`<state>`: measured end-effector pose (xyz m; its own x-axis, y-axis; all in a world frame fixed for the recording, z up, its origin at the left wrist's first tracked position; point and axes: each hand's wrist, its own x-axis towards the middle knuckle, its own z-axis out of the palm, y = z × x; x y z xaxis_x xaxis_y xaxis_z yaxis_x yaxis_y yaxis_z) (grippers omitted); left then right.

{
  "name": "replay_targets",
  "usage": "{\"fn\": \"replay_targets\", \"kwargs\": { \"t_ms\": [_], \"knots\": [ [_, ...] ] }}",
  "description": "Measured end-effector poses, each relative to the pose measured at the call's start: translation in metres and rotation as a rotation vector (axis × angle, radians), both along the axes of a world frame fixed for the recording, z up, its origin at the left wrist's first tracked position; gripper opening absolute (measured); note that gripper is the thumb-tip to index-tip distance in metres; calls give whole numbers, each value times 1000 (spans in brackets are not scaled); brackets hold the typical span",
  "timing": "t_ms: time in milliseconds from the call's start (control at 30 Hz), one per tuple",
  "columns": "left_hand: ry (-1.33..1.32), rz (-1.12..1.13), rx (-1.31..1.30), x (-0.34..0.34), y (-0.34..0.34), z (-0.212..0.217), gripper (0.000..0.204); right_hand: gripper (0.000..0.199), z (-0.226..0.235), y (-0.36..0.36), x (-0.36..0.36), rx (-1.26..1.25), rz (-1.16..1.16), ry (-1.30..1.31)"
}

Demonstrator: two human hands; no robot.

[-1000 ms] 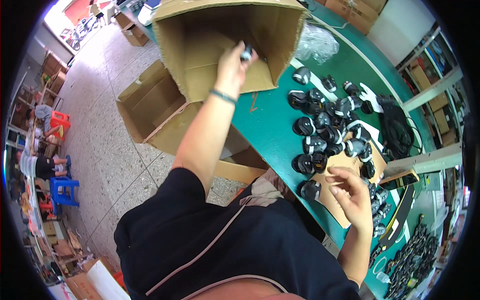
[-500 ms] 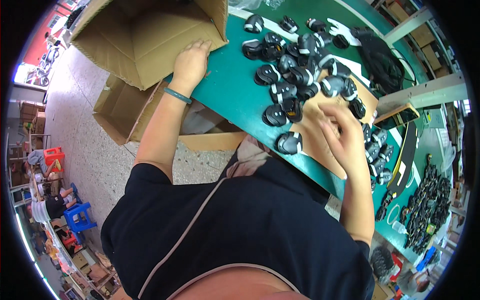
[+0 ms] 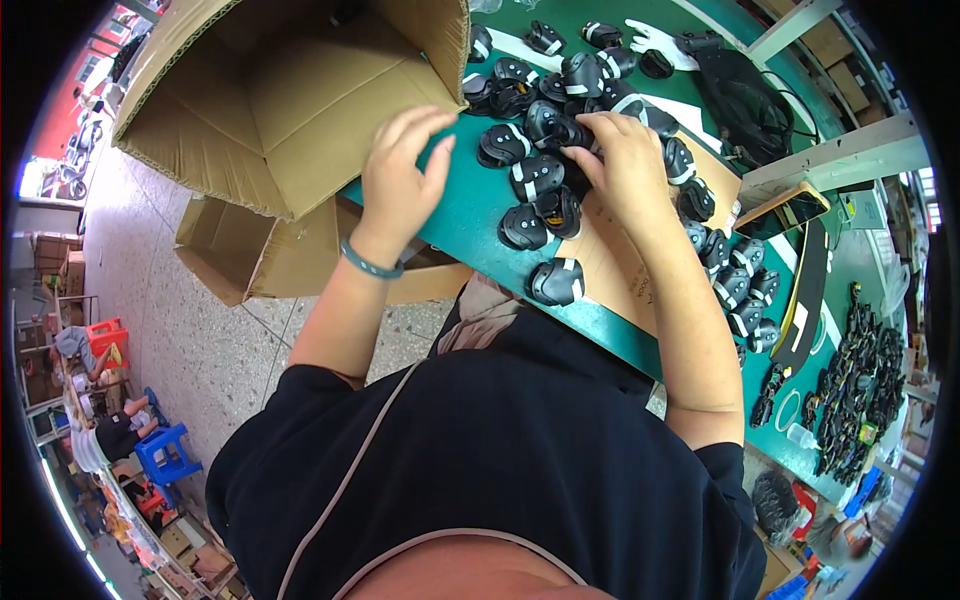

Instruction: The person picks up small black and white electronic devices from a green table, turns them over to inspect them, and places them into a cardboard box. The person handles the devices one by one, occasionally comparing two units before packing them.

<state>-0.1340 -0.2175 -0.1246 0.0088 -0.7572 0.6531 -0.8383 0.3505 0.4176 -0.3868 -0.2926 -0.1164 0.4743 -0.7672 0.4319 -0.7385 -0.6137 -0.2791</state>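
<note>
Surface: green table [image 3: 470, 215] with a big open cardboard box [image 3: 290, 110] at its left edge.
Left hand: my left hand [image 3: 398, 180] rests beside the box, fingers loosely spread, holding nothing.
Pads: black padded guards [image 3: 535, 175] heaped mid-table; they look light, with stiff shells and soft straps, best pinched by the shell's edges.
Right hand: my right hand [image 3: 625, 165] lies on the heap, fingers curled; whether it grips one I cannot tell.

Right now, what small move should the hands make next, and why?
Probably close the right hand on one black pad beneath it: its fingers already rest on the pile, while the left hand lies empty on the green table beside the open cardboard box.
</note>
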Motion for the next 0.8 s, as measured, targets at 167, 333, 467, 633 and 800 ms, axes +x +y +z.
{"fn": "replay_targets", "kwargs": {
  "t_ms": [167, 333, 467, 633, 800],
  "knots": [
    [671, -460, 253, -51, 16, 13, 69, 29, 22, 26, -5, 642, 200, -840],
    [1007, -917, 589, -73, 23, 32, 65, 22, 37, 66, -11, 1140, 254, -1087],
    [1020, -905, 665, -80, 34, 30, 47, 21, 34, 84, -14, 1123, 221, -1169],
    [1094, -814, 680, -94, 52, 28, 39, 26, 27, 110, -16, 930, 142, -1098],
    [1205, -867, 600, -87, 59, 21, 41, 59, 24, 129, -21, 731, 287, -965]
  ]
}}
